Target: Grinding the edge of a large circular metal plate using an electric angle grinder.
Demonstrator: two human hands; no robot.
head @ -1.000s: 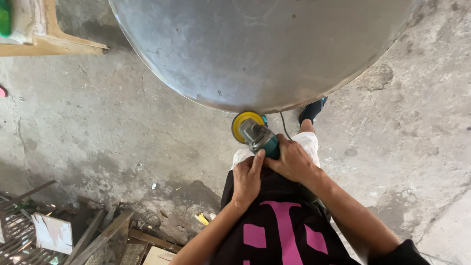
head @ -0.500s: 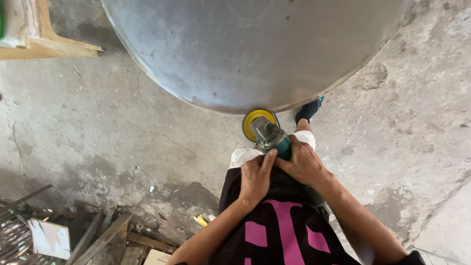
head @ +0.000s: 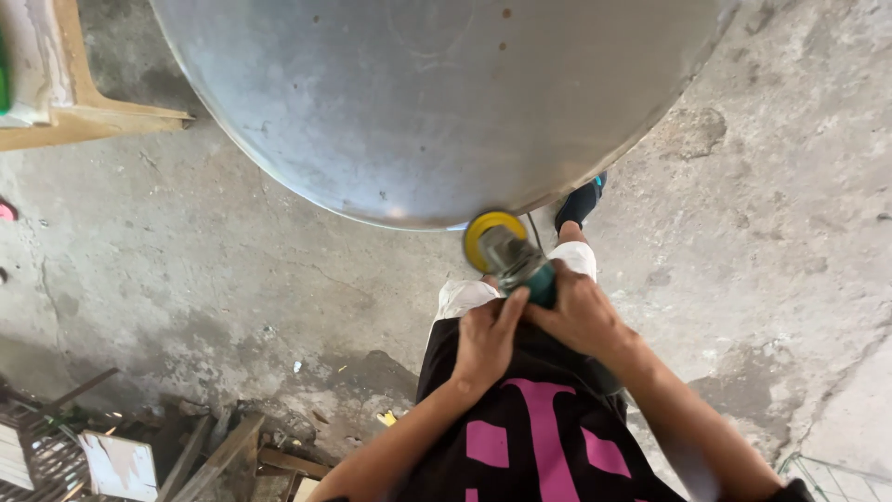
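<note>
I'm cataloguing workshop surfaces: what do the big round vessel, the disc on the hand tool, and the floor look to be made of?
The big round vessel looks like sheet metal, probably steel or aluminium: dull grey, a soft sheen, fine scuffs.
The disc has a yellow face, possibly a plastic or rubber backing pad; its abrasive side is hidden.
The floor looks like bare concrete: rough, grey, cracked and stained.

That big metal dish (head: 437, 102) looks dull, brushed and a bit scuffed. Floor (head: 232, 279) is rough, cracked concrete, with bare wood planks (head: 102, 116) nearby.

Stained, cracked concrete floor (head: 186, 260), wooden scraps (head: 214, 455) at lower left
</note>
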